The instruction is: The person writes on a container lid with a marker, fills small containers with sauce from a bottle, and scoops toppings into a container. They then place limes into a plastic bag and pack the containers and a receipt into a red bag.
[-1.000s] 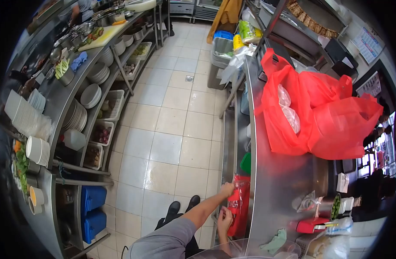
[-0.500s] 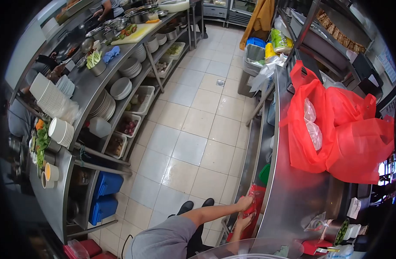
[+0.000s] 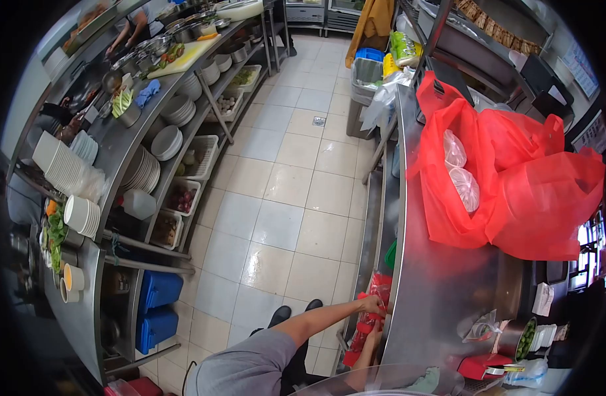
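White tubs (image 3: pixel 52 158) stand stacked on the left-hand steel counter (image 3: pixel 88 280) of a kitchen, with plates (image 3: pixel 166 143) and baskets of produce (image 3: pixel 182 198) on the shelves beside and two blue bins (image 3: pixel 159 310) below. Near the top left, a co-worker (image 3: pixel 139 25) stands behind pans and a cutting board (image 3: pixel 184 58). Across the tiled floor (image 3: pixel 270 221), the left hand (image 3: pixel 372 304) grasps the upper part of a red packet (image 3: pixel 364 322) in clear plastic, low alongside the right-hand counter (image 3: pixel 425 300). The right hand (image 3: pixel 375 337) touches the packet just below; whether its fingers are closed cannot be told. Large red bags (image 3: pixel 458 208) sit on that counter, farther along from a pot of green produce (image 3: pixel 518 338).
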`<move>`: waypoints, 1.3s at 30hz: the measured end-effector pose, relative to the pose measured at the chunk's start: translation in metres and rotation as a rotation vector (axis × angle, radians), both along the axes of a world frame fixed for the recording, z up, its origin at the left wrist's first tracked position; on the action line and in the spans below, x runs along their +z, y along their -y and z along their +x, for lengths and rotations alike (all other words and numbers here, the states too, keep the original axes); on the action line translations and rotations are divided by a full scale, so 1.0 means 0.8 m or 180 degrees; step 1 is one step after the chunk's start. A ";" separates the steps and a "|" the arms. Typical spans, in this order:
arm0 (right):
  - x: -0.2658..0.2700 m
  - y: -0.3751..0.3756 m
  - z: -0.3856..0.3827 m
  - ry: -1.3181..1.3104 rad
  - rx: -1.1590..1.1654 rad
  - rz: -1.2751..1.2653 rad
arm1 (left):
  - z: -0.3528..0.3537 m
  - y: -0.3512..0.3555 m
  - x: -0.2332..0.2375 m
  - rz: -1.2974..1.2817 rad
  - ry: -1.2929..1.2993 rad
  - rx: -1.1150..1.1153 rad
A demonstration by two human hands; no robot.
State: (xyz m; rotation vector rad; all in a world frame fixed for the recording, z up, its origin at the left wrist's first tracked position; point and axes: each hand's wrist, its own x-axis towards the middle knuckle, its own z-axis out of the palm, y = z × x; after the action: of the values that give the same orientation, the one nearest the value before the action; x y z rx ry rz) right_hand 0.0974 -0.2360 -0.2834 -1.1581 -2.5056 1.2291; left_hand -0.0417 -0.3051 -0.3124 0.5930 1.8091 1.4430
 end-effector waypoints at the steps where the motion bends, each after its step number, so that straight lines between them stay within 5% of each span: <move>1: 0.006 0.000 0.001 0.0020 -0.0002 -0.0040 | -0.001 -0.001 -0.006 0.0129 -0.0007 -0.0073; 4: 0.017 0.001 -0.002 0.0105 0.0072 -0.0103 | -0.009 0.019 0.013 -0.0346 -0.1126 0.1047; 8: 0.018 0.000 -0.016 0.0174 0.0125 -0.0108 | 0.016 0.030 0.021 -0.0512 -0.3487 0.0224; 10: 0.020 0.004 -0.026 0.0238 0.0103 -0.0085 | 0.033 0.015 -0.043 -0.0098 -0.3814 -0.0955; 13: 0.035 0.008 -0.037 0.0412 0.0288 -0.0115 | 0.060 0.001 -0.084 -0.0563 -0.3290 -0.2146; 18: 0.102 0.032 -0.020 0.0739 0.1194 -0.0321 | 0.065 0.022 -0.098 -0.1205 -0.3035 -0.2824; 21: 0.153 0.067 0.007 0.0636 0.1780 -0.0762 | 0.054 0.033 -0.099 -0.1427 -0.2952 -0.2883; 23: 0.173 0.099 0.026 -0.0699 0.1547 -0.1870 | 0.045 0.040 -0.094 -0.1523 -0.2836 -0.2838; 26: 0.255 0.133 0.008 0.0839 0.1728 -0.1497 | 0.035 0.052 -0.088 -0.1525 -0.2559 -0.2588; 28: 0.312 0.108 0.017 -0.0597 0.1564 -0.2259 | 0.028 0.057 -0.074 -0.1337 -0.2202 -0.2168; 29: 0.340 0.095 0.022 -0.1276 0.1591 -0.2657 | 0.025 0.062 -0.063 -0.1188 -0.1960 -0.1897; 31: 0.410 0.058 0.000 -0.1768 0.2370 -0.1625 | 0.018 0.071 -0.016 -0.0715 -0.1323 -0.1273; 35: 0.452 0.059 -0.007 -0.2609 0.2743 0.0218 | 0.009 0.109 0.177 0.0530 0.0582 -0.0321; 39: 0.450 0.102 -0.010 -0.2429 0.2734 -0.0017 | 0.042 0.169 0.380 0.1488 0.1621 -0.0179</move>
State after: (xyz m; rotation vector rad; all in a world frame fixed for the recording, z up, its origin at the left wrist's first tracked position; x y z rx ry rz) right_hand 0.0895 -0.3174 0.0766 0.4555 -2.3345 1.4255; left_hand -0.0080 -0.4402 -0.0082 0.4395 1.0609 1.7953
